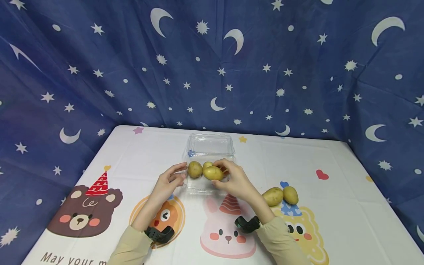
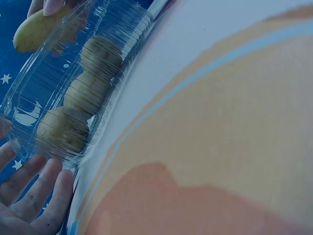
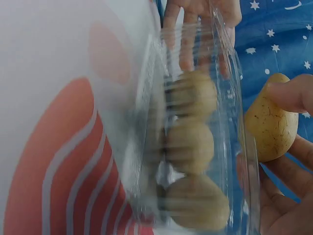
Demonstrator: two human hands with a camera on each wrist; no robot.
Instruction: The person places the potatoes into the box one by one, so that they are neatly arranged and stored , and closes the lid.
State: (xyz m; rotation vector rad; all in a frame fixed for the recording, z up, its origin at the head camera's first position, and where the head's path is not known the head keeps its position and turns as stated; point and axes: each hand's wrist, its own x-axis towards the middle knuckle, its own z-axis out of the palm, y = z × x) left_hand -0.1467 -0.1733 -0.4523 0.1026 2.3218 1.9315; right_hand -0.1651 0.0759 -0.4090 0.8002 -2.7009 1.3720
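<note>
A clear plastic clamshell box (image 1: 198,189) stands with its lid (image 1: 212,144) folded back. Inside it lie three yellow potatoes in a row, clearest in the left wrist view: an end potato (image 2: 62,128), a middle potato (image 2: 88,91) and another potato (image 2: 101,55). My right hand (image 1: 236,179) pinches a further potato (image 1: 213,173) between thumb and fingers, over the box's rim and above the others. It partly hides the potatoes beneath in the head view. Fingers loosely spread, my left hand (image 1: 167,183) is at the box's left side, its fingertips against or very near the clear wall.
Two more potatoes, a larger one (image 1: 273,196) and a smaller one (image 1: 290,195), lie close together to the right of my right forearm. A white tablecloth (image 1: 149,154) with cartoon animals covers the table. Behind hangs a dark blue star-and-moon curtain (image 1: 185,99).
</note>
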